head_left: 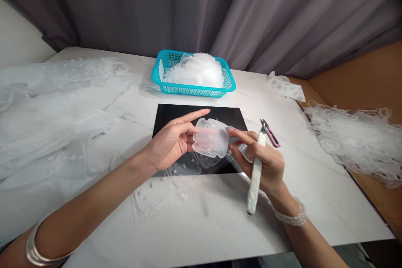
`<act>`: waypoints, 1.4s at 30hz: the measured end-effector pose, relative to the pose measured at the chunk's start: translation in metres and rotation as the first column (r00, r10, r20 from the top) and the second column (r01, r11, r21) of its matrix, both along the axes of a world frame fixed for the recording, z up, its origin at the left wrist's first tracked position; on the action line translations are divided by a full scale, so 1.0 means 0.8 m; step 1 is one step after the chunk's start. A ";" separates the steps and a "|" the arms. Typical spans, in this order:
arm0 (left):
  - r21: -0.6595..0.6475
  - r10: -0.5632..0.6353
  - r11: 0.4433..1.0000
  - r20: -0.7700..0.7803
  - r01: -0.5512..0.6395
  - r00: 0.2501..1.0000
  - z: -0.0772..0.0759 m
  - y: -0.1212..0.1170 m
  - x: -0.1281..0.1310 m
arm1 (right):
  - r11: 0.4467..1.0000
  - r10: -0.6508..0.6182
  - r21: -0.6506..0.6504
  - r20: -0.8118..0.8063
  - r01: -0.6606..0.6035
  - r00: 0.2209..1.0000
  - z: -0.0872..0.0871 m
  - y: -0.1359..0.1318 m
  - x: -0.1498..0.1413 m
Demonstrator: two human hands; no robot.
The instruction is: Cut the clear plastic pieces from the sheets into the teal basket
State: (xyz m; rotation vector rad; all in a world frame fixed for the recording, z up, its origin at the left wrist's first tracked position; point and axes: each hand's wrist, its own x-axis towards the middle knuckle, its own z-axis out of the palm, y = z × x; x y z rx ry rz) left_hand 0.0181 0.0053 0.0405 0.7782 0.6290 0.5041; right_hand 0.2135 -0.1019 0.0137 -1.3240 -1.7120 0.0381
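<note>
The sheet (211, 144) sits between both hands, above the mat (162, 115), well in from the tabletop's (216, 217) near edge: left grip (169, 142) pinching one side, right grip (266, 159) touching the other while holding the tool (256, 180) (tip toward the far edge).

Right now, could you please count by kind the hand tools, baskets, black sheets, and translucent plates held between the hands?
Hand tools: 2 (white-handled tool in the right hand, pink snips on the table)
Baskets: 1 (blue basket)
Black sheets: 1 (black sheet)
Held plates: 1 (translucent plate)
Total: 5
</note>
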 end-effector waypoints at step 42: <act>0.776 0.448 0.270 -0.625 0.570 0.639 -0.073 0.042 0.017 | 0.829 -0.237 -0.493 0.117 0.263 0.965 -0.046 0.042 0.096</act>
